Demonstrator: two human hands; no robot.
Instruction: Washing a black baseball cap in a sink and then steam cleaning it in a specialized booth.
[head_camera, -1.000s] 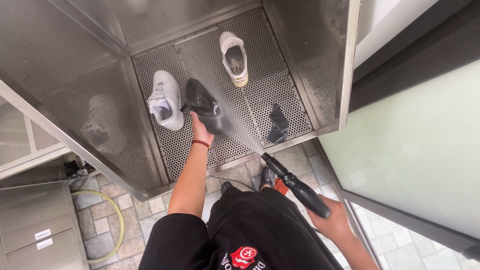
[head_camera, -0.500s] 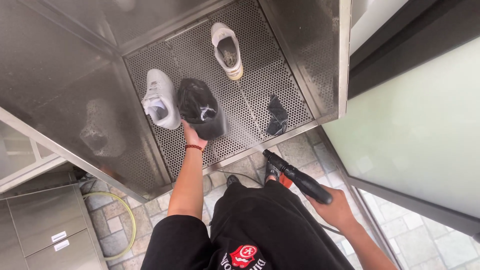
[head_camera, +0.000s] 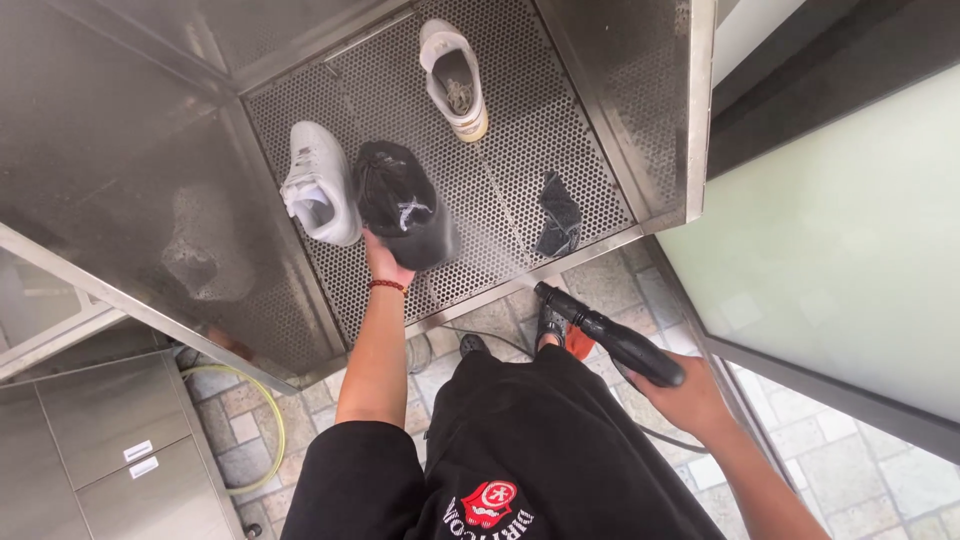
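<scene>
Black shoe (head_camera: 400, 203) now lower in left hand (head_camera: 383, 262) grip, spray apparently gone.

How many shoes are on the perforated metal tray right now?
3: white sneaker at left, black shoe held by the left hand, white sneaker at back.

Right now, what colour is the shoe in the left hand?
Black: the shoe held by the left hand, seen clearly in the head view.
</scene>
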